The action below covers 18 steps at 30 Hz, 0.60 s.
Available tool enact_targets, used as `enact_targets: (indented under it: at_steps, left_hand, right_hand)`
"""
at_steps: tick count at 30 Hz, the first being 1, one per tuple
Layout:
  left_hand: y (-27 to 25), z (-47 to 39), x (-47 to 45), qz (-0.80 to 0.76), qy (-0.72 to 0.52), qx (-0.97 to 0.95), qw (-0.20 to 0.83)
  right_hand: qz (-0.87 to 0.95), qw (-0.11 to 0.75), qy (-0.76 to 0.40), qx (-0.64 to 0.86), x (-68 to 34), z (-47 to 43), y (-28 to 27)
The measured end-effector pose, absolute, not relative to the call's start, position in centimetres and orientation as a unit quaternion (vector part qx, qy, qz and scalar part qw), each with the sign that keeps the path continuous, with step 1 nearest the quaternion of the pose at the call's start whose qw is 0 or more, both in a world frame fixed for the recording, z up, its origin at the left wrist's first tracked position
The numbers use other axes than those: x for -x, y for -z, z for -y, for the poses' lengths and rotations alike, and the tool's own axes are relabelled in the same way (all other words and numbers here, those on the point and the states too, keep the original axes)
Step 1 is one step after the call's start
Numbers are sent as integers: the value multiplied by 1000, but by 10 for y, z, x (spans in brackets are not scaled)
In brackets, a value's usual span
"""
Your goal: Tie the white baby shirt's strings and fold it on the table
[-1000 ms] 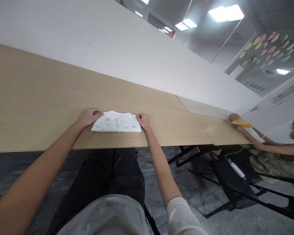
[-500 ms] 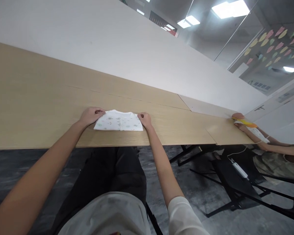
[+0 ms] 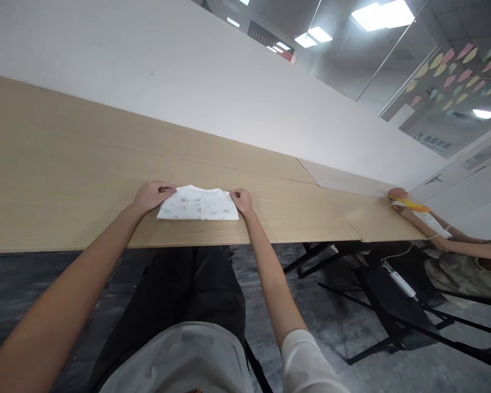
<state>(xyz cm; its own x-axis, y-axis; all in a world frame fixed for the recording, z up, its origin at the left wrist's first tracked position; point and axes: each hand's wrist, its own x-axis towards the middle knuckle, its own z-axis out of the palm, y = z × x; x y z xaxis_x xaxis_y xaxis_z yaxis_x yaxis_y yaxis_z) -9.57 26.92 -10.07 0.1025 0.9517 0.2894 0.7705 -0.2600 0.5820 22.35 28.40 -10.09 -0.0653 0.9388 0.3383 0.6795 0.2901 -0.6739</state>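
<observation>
A small white baby shirt with a scattered print lies folded on the light wooden table, its neckline facing away from me. My left hand pinches the shirt's upper left corner between thumb and fingers. At the upper right corner, my right hand grips the cloth in the same way. Both hands rest on the tabletop, and the folded lower edge of the shirt lies near the table's front edge.
A white partition rises behind the table. To the far right, another person's hands hold an orange, yellow and white item on the table. A black folding chair with a white power strip on it stands at the right.
Almost nothing differs. Both hands keep their hold on the shirt's corners, and the view has shifted very slightly.
</observation>
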Motion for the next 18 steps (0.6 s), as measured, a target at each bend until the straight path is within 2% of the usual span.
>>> enact_targets:
  at_steps: [5, 9, 12, 15, 18]
  left_hand:
    - [91, -266, 89, -556, -387, -726, 114]
    - [48, -266, 83, -546, -461, -695, 79]
    - [-9, -259, 81, -515, -492, -701, -23]
    - [-67, -242, 80, -479, -498, -711, -127]
    - [-109, -226, 81, -497, -455, -722, -159]
  right_hand:
    - [642, 441, -273, 565, -220, -287, 84]
    - [636, 521, -302, 483, -222, -288, 32]
    - [677, 557, -256, 408, -229, -281, -23]
    - [722, 552, -178, 377, -239, -268, -75]
    - [753, 518, -87, 397, -246, -260, -108]
